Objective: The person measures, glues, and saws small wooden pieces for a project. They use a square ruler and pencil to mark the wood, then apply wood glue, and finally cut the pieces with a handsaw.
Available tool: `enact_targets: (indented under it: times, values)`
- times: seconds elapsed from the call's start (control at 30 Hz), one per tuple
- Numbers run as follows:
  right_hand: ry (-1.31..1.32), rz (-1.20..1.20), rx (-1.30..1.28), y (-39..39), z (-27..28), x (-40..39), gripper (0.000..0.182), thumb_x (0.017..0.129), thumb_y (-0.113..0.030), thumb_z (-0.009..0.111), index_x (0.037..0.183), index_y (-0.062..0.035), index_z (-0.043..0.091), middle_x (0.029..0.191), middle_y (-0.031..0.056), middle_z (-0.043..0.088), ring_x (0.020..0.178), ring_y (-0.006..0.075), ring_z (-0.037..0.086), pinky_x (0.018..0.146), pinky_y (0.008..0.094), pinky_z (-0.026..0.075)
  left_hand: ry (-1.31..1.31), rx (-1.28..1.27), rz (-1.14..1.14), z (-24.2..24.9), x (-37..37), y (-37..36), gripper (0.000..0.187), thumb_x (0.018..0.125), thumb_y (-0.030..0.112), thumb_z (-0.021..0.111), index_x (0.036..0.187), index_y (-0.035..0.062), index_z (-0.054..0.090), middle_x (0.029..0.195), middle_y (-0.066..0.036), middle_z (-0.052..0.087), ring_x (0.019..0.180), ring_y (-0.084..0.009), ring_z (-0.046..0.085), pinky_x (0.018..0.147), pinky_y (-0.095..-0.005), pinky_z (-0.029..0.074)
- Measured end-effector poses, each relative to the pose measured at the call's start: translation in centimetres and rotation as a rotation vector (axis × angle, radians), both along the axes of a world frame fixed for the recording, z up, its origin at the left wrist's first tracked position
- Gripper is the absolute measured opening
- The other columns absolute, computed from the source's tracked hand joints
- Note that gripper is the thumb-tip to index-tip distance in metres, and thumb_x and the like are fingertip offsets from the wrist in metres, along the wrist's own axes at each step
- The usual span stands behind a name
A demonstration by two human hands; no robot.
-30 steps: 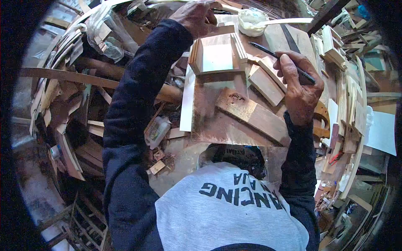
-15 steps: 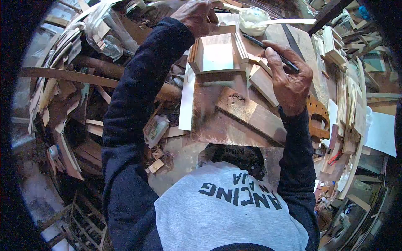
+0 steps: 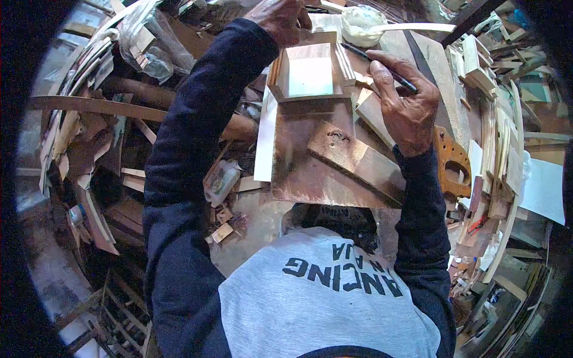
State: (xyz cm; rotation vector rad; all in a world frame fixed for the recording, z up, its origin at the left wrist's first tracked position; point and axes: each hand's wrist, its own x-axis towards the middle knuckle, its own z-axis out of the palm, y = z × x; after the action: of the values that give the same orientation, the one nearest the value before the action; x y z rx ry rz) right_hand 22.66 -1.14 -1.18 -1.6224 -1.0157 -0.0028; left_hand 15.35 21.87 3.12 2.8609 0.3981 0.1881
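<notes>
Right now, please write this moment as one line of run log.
right hand: holds black pen | left hand: near far corner of wooden frame, grip unclear | saw handle: beside right sleeve

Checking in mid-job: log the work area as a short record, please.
left hand: at the frame's far left corner; grip unclear
right hand: holding pen
pen: far end by frame's right side; contact unclear
frame: wooden, on brown panel
block: wooden, slanted, nearer the person than frame
saw: handle right of right sleeve
</notes>
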Motion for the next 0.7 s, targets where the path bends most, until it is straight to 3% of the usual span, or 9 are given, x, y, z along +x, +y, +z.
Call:
enact_targets:
  times: [0.7]
  values:
    - [-0.096, 0.003, 0.008, 1.2, -0.9, 0.5, 0.017, 0.082, -0.009, 0.061, 0.096, -0.0067, 0.069, 0.082, 0.0094, 0.067, 0.066, 0.0170, 0.063, 0.062, 0.0287, 0.049, -0.032, -0.037, -0.110, -0.9, 0.3, 1.2, 0.056, 0.075, 0.014, 0.072, 0.125, 0.0014, 0.050, 0.083, -0.012, 0.068, 0.078, -0.0260, 0.066, 0.068, -0.0359, 0.053]
